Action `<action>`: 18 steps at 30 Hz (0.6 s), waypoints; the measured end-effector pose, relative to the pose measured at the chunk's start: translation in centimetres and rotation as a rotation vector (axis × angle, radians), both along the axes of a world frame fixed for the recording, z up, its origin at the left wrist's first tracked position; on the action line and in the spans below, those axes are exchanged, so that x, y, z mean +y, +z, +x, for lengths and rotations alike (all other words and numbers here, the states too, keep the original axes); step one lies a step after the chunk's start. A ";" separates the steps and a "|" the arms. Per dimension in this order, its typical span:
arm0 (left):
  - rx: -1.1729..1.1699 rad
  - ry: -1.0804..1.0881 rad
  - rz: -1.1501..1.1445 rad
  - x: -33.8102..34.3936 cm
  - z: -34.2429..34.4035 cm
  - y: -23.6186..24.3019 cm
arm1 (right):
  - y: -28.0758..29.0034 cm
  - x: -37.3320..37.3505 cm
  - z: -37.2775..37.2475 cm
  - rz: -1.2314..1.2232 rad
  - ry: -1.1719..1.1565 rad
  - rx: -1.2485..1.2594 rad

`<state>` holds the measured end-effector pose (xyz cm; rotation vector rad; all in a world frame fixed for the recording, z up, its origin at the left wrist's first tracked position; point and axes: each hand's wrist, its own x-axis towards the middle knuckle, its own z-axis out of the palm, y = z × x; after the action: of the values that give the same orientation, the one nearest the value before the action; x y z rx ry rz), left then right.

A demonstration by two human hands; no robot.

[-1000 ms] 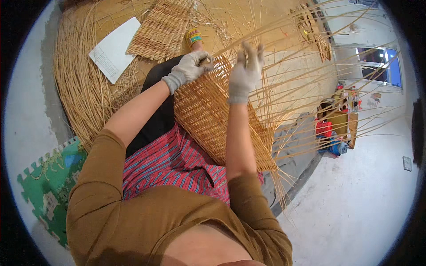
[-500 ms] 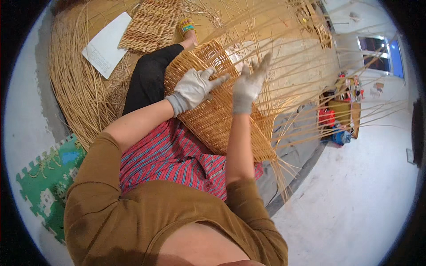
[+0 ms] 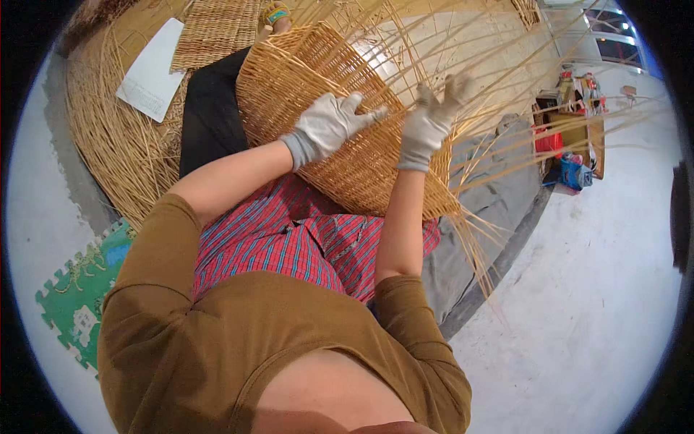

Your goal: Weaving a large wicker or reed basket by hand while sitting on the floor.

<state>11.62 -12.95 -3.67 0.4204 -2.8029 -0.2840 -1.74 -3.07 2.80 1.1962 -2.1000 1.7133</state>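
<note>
A woven wicker basket (image 3: 275,90) rests tilted across my lap, with long loose stakes (image 3: 499,94) fanning out from its upper right end. My left hand (image 3: 327,124), in a pale work glove, lies against the basket's near wall with its visible fingers stretched out. My right hand (image 3: 428,130), gloved too, is raised over the basket's right part among the stakes. Its fingers are spread and slightly blurred at the tips, and no stake shows in its grip. A shorter bunch of stake ends (image 3: 473,249) hangs off the basket's lower right corner.
A big heap of long canes (image 3: 108,145) lies to the left, with a white sheet of paper (image 3: 152,72) on it. Beyond is a flat woven panel (image 3: 210,36). A green foam mat (image 3: 79,304) lies at lower left. On the right stands a wooden box (image 3: 571,130) beside a blue item (image 3: 575,172).
The basket and both hands sit higher in the picture, as the view has shifted. My right hand has moved slightly right, its fingers spread wider; the left stays on the basket wall.
</note>
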 end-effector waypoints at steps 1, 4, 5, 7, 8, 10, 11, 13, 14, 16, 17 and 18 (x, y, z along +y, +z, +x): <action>-0.001 0.001 -0.016 -0.2 -0.1 -0.2 | 0.0 -0.2 -0.4 -0.327 0.139 -0.299; 0.212 -0.083 -0.130 0.9 -0.6 0.9 | -7.8 10.7 -1.3 -0.153 -0.172 -0.461; 0.207 -0.082 -0.139 1.4 -1.5 0.9 | -7.8 10.4 -1.3 -0.160 -0.167 -0.467; 0.270 -0.199 -0.139 3.9 -1.8 0.4 | -6.4 10.9 1.5 -0.032 -0.475 -0.272; 0.081 -0.258 -0.042 5.3 -2.2 0.8 | -4.7 9.8 0.7 -0.128 -0.288 -0.154; -0.014 -0.178 -0.007 6.8 -3.4 0.9 | -0.5 6.9 -1.9 0.269 -0.355 0.374; -0.093 -0.077 0.032 7.5 -3.9 1.1 | -0.6 7.2 -3.7 0.266 -0.387 0.374; -0.014 -0.100 -0.026 6.9 -4.4 0.5 | 0.0 7.3 -5.6 0.022 -0.090 0.099; 0.007 -0.135 -0.080 6.9 -4.5 0.2 | -0.3 9.9 -3.9 -0.429 0.028 -0.330; -0.022 -0.202 -0.086 6.6 -4.5 0.1 | -3.3 15.1 -4.2 -0.272 -0.458 -0.364; -0.012 -0.222 -0.100 6.8 -5.2 0.9 | -5.6 17.7 -3.6 -0.211 -0.472 -0.536; -0.054 -0.222 -0.119 7.7 -5.9 2.3 | -7.0 20.2 -3.3 -0.143 -0.492 -0.707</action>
<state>5.70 -5.21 -1.32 0.0916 -2.9032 -0.1526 -5.01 17.14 -4.23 -0.0219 -2.2761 2.1531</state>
